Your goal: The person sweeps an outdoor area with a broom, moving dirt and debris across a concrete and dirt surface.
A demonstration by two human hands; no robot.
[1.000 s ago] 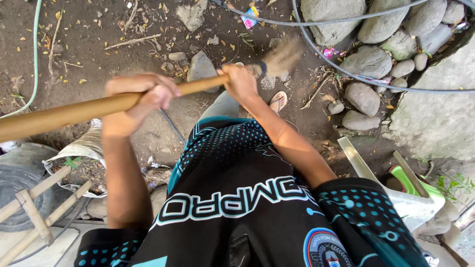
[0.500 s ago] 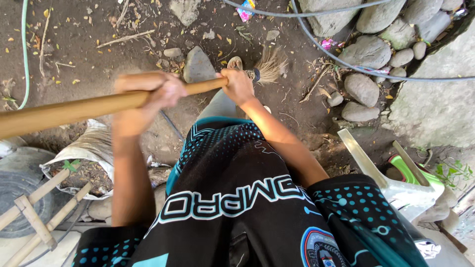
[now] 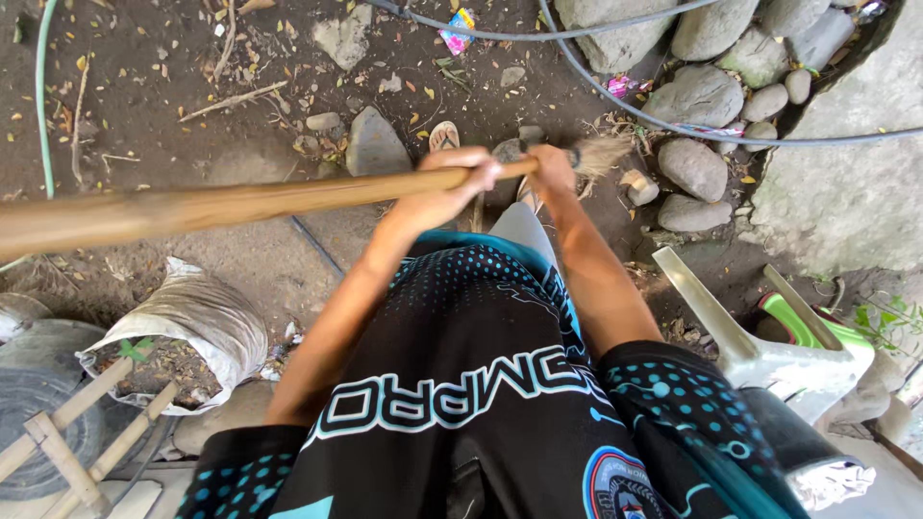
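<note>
Both hands grip a long wooden broom handle [image 3: 240, 204] that runs from lower left to upper right. Left hand [image 3: 444, 188] closed around the handle; right hand [image 3: 552, 171] closed further down, just behind the blurred straw bristles [image 3: 604, 154]. Bristles sit over bare dirt ground [image 3: 173, 106] beside a cluster of grey stones [image 3: 702, 96]. A sandalled foot [image 3: 443, 135] shows beyond the hands. Dark hoses [image 3: 673, 125] cross the stones. Open sack of soil [image 3: 187, 327] lower left; white plastic chair [image 3: 769, 356] lower right.
</note>
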